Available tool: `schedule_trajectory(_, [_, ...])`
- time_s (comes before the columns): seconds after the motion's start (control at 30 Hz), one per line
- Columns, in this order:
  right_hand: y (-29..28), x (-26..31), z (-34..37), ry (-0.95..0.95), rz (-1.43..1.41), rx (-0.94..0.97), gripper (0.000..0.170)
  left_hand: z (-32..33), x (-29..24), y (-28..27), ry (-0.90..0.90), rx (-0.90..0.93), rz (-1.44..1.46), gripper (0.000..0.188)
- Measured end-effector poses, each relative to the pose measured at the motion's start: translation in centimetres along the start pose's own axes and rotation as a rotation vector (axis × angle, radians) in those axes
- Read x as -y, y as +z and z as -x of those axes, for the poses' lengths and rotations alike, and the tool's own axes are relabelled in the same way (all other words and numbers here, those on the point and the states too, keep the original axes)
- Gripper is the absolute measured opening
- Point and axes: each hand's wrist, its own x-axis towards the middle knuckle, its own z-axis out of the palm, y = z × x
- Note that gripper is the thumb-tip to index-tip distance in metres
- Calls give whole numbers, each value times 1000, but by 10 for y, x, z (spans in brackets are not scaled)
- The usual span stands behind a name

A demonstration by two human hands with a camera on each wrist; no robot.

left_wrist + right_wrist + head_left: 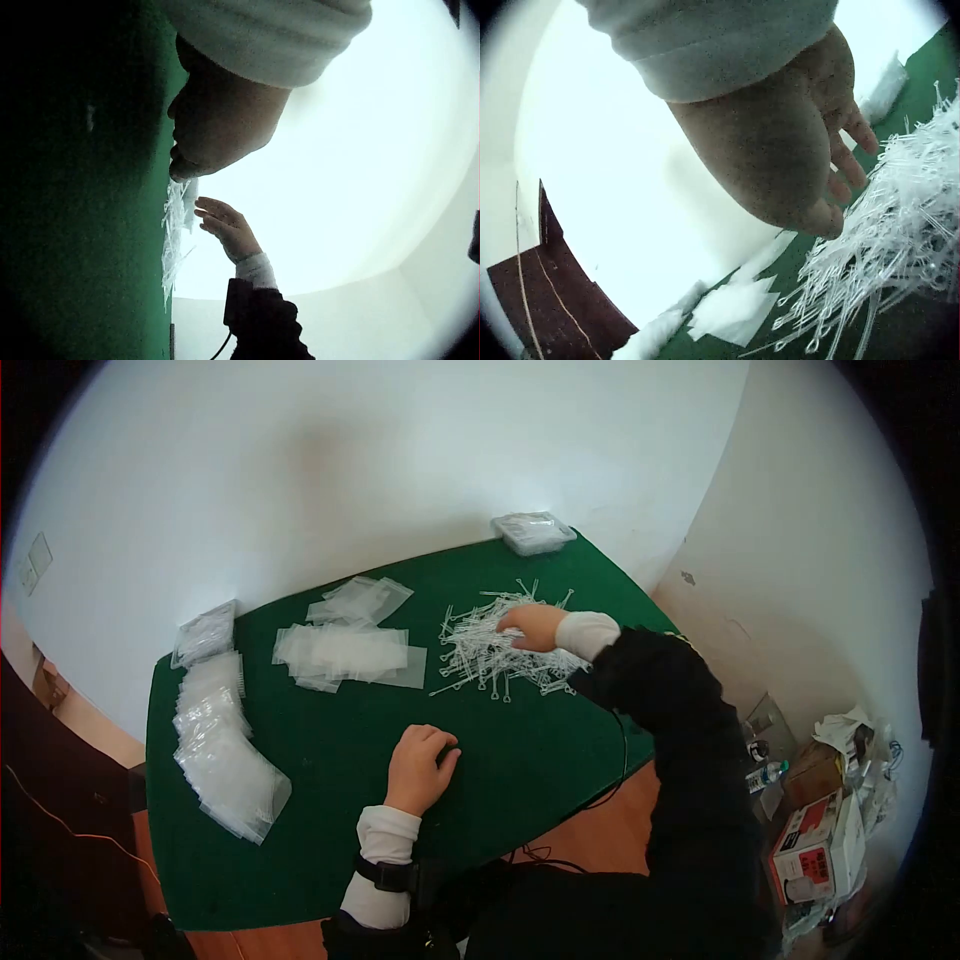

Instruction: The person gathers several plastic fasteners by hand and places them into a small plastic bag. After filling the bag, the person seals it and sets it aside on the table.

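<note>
My right hand [536, 628] hangs over a heap of thin clear plastic sticks with looped ends [478, 652]. In the right wrist view its fingers [847, 161] are spread and slightly bent beside the heap, with nothing held between them. On the green cloth nearer the body, my left hand [416, 770] rests with its fingers loosely bent and nothing in its grasp. Left of the heap lie overlapping flat clear bags [345, 652], close in front of the left hand.
Filled clear packets [235, 760] fan down the left side of the green table [330, 810]. One packet [205, 635] leans at the back left corner; a clear tray [535, 533] stands at the back edge. A box [808, 850] and clutter sit on the floor at right.
</note>
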Motion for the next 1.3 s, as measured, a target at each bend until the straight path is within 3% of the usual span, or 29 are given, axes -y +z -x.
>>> schedule_trajectory(0.1, [-1,15,35,-90,-224,99,36,0,-1,0,-7,4,-7,13])
schedule_trajectory(0.17, [3,18,55,-52,-617,405,32,-1,-1,-1,-2,8,-13,13])
schedule_trajectory(0.2, [6,14,63,-50,-619,397,32,0,-1,0,0,6,-16,13])
schedule_trajectory(0.3, [19,-4,78,261,-676,569,30,0,1,1,18,5,-24,12])
schedule_trajectory(0.47, [35,-39,70,243,-663,387,30,1,1,1,28,-6,-30,12])
schedule_trajectory(0.57, [26,-33,66,88,-568,221,30,2,7,5,44,-22,-30,12])
schedule_trajectory(0.7, [23,-3,57,83,-614,55,29,2,16,6,-33,-41,-18,13])
schedule_trajectory(0.77, [48,21,35,-118,-774,-25,32,3,18,4,-62,-71,72,15])
schedule_trajectory(0.83, [61,68,24,-106,-1231,5,35,1,18,7,-60,-79,121,16])
schedule_trajectory(0.9, [73,101,7,-128,-1332,8,39,5,19,10,-130,-60,224,19])
schedule_trajectory(1.0, [81,123,-10,-91,-1490,-23,39,5,20,13,-180,-66,290,21])
schedule_trajectory(1.1, [81,122,-25,19,-1371,35,37,7,21,11,-217,-132,326,23])
schedule_trajectory(1.17, [84,103,-28,-34,-1056,-164,32,7,22,11,-212,-95,302,23])
schedule_trajectory(1.2, [90,88,-32,-14,-1013,-170,33,7,26,15,-215,-83,270,24])
schedule_trajectory(1.23, [80,82,-22,42,-999,-163,34,6,26,15,-220,-68,236,24])
schedule_trajectory(1.27, [70,78,-13,240,-1072,-75,35,6,26,15,-209,-63,200,25])
schedule_trajectory(1.3, [58,75,-3,265,-1077,-77,34,6,24,14,-197,-59,167,26])
